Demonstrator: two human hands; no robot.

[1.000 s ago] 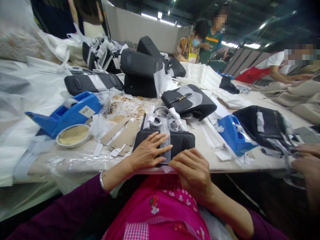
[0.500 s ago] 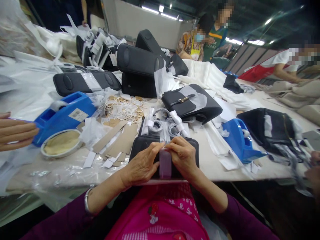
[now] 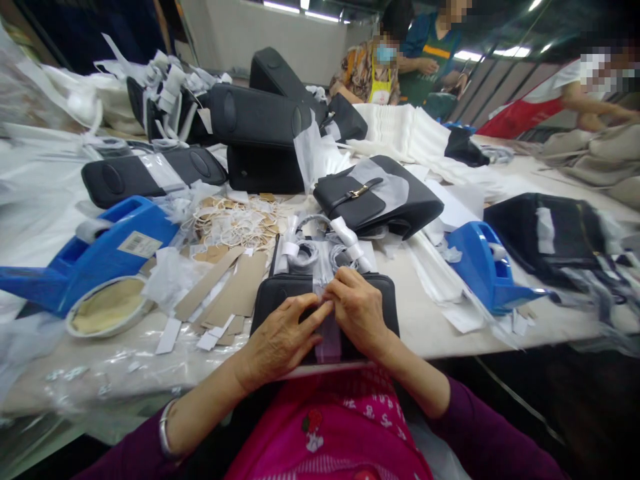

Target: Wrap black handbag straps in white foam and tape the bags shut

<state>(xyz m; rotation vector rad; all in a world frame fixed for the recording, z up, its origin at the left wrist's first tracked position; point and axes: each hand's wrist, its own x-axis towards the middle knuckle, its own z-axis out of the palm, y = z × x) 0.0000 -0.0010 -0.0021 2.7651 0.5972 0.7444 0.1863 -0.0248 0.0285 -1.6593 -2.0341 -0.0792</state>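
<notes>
At nine o'clock from the black bag (image 3: pixel 385 303), a blue tape dispenser (image 3: pixel 107 250) stands on the worktop (image 3: pixel 425 327), presumably for easy reach. The left hand (image 3: pixel 280 333), fingers loosely apart, seems to steady the bag at the near edge, six o'clock; the right hand's (image 3: pixel 357 310) fingers bunch together over a translucent strip (image 3: pixel 327 340), whether pinching I cannot tell. A second dispenser (image 3: pixel 477 267) sits at three.

1. Cool light falls from overhead strip lights (image 3: pixel 281 7), bright against a dim ceiling.
2. Worktable (image 3: pixel 425 337): moderately lit; deep shadow beneath its front edge.
3. Glare: small highlights on the clear plastic sheet (image 3: pixel 105 377) and bangle (image 3: pixel 163 432).
4. Nearest black handbag (image 3: pixel 384 300): little surface detail.
5. Side margins blurred; wide-angle stretching elongates the left blue tape dispenser (image 3: pixel 100 263).
</notes>
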